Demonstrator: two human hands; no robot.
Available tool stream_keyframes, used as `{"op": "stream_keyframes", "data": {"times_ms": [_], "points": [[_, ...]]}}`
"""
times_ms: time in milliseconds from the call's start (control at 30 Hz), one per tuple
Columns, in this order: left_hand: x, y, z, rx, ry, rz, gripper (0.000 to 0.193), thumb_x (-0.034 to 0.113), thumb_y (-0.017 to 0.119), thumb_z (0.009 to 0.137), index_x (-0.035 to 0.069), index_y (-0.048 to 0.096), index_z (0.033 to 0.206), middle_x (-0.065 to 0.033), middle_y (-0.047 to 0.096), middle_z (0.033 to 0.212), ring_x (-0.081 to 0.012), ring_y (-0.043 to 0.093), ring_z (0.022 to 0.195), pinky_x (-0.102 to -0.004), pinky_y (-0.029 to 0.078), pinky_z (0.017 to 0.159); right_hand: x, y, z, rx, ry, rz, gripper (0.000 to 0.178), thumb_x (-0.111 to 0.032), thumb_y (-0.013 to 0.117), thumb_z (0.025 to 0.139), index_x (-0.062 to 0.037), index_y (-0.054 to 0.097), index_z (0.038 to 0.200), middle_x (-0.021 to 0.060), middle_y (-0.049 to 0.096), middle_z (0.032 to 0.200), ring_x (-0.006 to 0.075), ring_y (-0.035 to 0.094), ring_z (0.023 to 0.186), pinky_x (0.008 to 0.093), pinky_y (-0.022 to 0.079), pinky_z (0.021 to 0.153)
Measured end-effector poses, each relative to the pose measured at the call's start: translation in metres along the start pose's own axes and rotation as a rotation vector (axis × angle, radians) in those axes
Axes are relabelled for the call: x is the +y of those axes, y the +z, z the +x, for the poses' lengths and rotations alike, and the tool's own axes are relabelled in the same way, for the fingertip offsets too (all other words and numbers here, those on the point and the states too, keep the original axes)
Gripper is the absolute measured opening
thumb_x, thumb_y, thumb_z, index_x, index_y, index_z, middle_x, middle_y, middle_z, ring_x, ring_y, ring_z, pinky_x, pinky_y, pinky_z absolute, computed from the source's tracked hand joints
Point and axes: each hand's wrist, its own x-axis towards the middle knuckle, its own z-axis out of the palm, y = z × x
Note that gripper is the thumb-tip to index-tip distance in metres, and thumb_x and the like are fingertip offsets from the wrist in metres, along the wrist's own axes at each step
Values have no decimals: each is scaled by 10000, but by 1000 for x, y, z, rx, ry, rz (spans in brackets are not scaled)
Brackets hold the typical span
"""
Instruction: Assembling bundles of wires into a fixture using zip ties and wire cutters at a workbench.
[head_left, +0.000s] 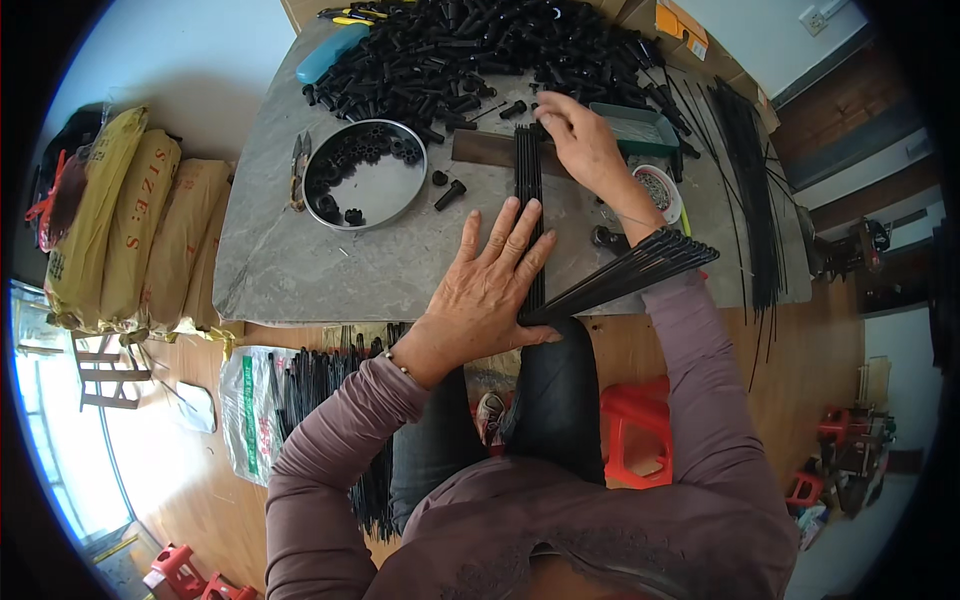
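Note:
My left hand (490,270) lies flat with fingers spread over a bundle of thin black rods (528,165) at the table's front edge. The bundle runs away from me, its far end resting on a flat dark bar (480,149). My right hand (585,145) is beside that far end, fingers curled in; whatever they hold is too small to make out. A second row of black rods (630,275) slants up to the right from beside my left thumb, crossing in front of my right forearm. Left of the bundle lie a black plastic fitting (451,194) and a smaller black piece (439,178).
A large heap of black plastic fittings (430,75) covers the table's far side. Round metal tray (370,200) with black pieces, scissors (299,165), a green tray (635,130), a cup of small metal parts (655,190) and long black rods (750,190) surround the work. Red stool (640,430) below.

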Motion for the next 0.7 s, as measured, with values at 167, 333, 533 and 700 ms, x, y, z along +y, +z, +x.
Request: {"op": "stream_keyframes", "data": {"times_ms": [167, 333, 533, 700], "points": [[1, -2, -2, -17, -13, 19, 1051, 648, 681, 672, 48, 298, 1445, -195, 175, 1528, -359, 117, 1434, -543, 104, 1136, -18, -14, 5, -156, 116, -36, 224, -184, 527, 930, -48, 676, 1026, 117, 681, 960, 201, 649, 857, 308, 489, 729], [1, -3, 0, -32, -4, 27, 1021, 648, 675, 679, 52, 331, 1434, -177, 187, 1530, -348, 124, 1434, -543, 106, 1137, -2, -9, -7, 163, -136, -257, 161, -154, 583, 890, -76, 687, 985, 72, 655, 838, 220, 622, 764, 328, 485, 699], [-2, -1, 1, -26, 21, 2, 995, 627, 683, 684, 5, 372, 1395, -191, 201, 1521, -343, 139, 1432, -524, 138, 1138, -17, -11, -12, 47, -297, -280, 110, -99, 611, 840, -61, 679, 918, 70, 641, 903, 270, 604, 832, 374, 477, 725], [-2, 1, 4, 0, 56, -23, 994, 608, 695, 682, -70, 397, 1344, -219, 218, 1506, -365, 166, 1420, -488, 193, 1135, -27, -6, -21, 13, -339, -366, 94, -102, 623, 819, -68, 684, 882, 75, 651, 862, 277, 605, 829, 375, 476, 731]]}}
